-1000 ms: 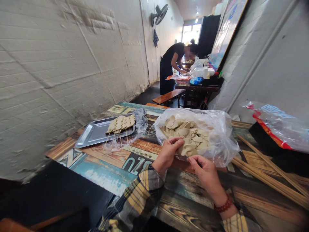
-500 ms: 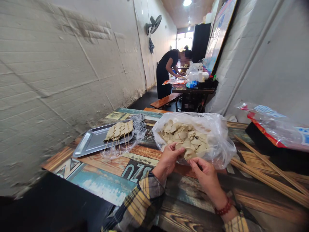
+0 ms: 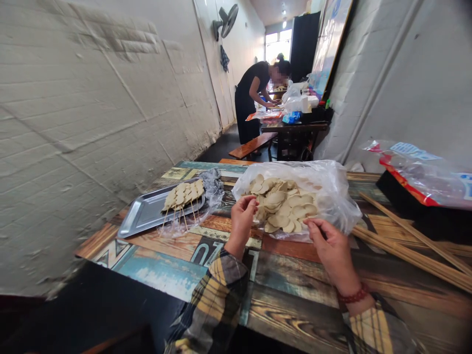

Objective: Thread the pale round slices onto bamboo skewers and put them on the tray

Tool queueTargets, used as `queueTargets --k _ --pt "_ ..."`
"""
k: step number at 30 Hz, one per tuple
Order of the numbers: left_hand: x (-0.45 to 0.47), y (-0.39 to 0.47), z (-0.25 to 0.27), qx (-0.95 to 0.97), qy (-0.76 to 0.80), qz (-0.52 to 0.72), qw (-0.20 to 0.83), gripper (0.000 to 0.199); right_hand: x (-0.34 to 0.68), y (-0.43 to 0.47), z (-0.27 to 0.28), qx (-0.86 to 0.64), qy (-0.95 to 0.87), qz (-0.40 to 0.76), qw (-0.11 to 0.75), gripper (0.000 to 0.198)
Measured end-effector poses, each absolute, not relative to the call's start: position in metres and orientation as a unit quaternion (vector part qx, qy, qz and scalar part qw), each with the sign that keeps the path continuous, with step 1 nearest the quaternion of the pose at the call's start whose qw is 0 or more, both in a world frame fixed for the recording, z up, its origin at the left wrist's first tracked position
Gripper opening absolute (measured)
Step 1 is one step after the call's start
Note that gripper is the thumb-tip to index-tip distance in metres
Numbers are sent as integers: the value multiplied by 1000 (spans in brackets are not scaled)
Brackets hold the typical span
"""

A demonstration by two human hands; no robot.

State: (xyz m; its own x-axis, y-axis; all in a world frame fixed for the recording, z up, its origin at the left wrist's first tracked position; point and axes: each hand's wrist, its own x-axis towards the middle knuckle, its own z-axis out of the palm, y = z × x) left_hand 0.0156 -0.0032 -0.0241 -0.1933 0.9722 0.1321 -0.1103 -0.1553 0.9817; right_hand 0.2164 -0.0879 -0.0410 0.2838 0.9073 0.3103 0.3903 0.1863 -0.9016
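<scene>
A clear plastic bag (image 3: 334, 189) lies spread on the table, with a heap of pale beige round flat slices (image 3: 283, 209) in its mouth. At the heap's left edge is my left hand (image 3: 241, 221), its thumb and fingers pinched together; whatever is between them is too small to make out. On the right, my right hand (image 3: 332, 246) has thumb and forefinger pinched beside the slices, and what they hold is hidden. Several skewers (image 3: 183, 194) threaded with the same slices lie across a metal tray (image 3: 134, 211), sticks pointing towards me.
Bundled bamboo sticks (image 3: 413, 255) lie on the right of the patchwork-patterned table (image 3: 291, 285). Behind them is a black box (image 3: 398, 199) with red-edged plastic packaging (image 3: 435, 182). Crumpled plastic (image 3: 212, 189) touches the tray. Further back, a person (image 3: 252, 98) bends over another table.
My hands have moved apart, the left one leftwards and up, the right one rightwards and up. The front of the slice heap is now uncovered. The view has shifted slightly.
</scene>
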Motion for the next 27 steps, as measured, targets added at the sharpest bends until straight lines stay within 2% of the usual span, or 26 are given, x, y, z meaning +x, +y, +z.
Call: queueTargets --k 4,8,11,14,17,20,24,27 --pt "23 -7 -32 643 496 502 300 9 214 -88 -38 -588 -551 236 543 33" --pt "28 -13 -35 787 483 362 129 15 210 -89 -33 -583 -560 237 539 32" --pt "29 -17 -34 825 478 294 69 15 209 -90 -33 -577 -566 244 536 32" --pt "32 -21 -33 827 480 287 58 9 208 -90 -35 -574 -568 257 531 34" --pt "34 -20 -35 813 470 328 101 8 208 -90 -35 -584 -565 258 523 35" --pt "34 -15 -37 739 471 412 251 1 209 -90 -33 -591 -558 260 521 34" --pt "29 -11 -31 532 455 512 498 23 209 -92 -31 -584 -549 284 526 34" --pt "23 -10 -24 447 424 549 566 35 209 -93 -34 -571 -554 311 520 33"
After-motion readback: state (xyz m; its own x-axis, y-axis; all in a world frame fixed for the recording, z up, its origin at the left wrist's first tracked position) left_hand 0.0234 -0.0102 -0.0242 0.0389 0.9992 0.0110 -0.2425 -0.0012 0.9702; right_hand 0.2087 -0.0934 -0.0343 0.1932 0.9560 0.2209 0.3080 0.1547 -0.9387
